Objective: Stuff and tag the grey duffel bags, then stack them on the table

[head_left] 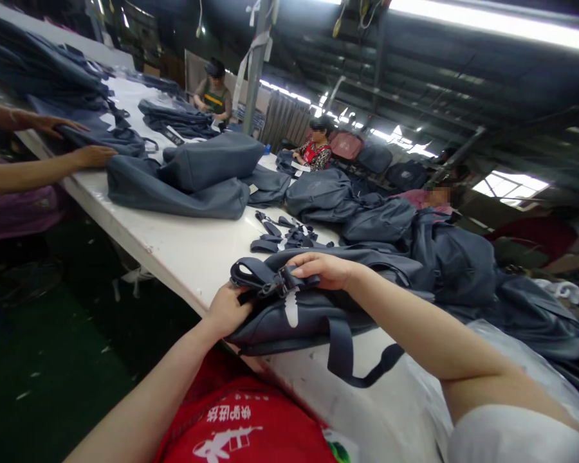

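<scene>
While the right hand (325, 269) pinches a strap (310, 281) mid-frame, the left hand's grip (228, 311) is unclear; the bag (267, 325) seems unfinished, loose straps (306, 240) above.

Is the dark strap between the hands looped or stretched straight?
Looped: the strap curls back on itself beside the left hand.

Dark blue bag (265, 329) lying on white table (193, 254), looped strap (259, 269) held over it, black buckle (285, 281)
</scene>
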Demonstrator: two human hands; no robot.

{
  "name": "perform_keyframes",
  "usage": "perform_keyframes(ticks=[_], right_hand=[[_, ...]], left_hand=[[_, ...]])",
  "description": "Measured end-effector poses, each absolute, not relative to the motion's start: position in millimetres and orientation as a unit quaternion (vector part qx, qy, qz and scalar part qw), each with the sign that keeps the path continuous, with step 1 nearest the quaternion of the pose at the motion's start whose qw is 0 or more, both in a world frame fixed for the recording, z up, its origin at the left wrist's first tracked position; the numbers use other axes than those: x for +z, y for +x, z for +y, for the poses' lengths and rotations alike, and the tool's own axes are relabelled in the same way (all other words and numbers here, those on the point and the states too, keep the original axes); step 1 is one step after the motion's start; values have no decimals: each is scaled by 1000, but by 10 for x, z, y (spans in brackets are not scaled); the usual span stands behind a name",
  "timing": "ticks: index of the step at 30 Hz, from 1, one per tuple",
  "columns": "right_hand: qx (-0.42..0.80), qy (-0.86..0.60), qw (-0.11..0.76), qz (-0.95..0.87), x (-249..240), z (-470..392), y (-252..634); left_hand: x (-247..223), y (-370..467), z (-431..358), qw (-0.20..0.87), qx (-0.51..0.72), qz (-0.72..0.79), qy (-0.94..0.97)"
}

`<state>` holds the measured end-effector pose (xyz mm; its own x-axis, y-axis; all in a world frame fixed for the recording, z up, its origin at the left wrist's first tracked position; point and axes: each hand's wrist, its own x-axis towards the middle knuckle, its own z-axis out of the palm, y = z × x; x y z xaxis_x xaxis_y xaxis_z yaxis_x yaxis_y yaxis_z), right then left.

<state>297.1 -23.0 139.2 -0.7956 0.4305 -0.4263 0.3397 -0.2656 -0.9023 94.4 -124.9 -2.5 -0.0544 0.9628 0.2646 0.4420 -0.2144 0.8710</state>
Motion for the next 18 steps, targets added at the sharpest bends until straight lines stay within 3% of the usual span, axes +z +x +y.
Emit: perform_keyframes(ticks=[2,7,9,14,16,18], right_hand=[[707,-329,-18,-625,1535,-211,3026],[601,-357,-334,-632,1580,-248,3085],[594,-367,-325,-638,1473,-308,3067],[581,-408,-94,-698,1329,-411,3053],[464,-408,-107,-779,1409,-411,3077],[283,-417,-177,-845,1549,-403,3111]], left_hand=[[-15,948,-1244,280,484,544,626],[42,992,-1209,228,508,559,615],[65,1004,-1219,220,509,558,618],[104,945,-1311,243,472,526,665],[113,908,-1340,247,452,525,677],[117,887,-1350,242,437,535,681]])
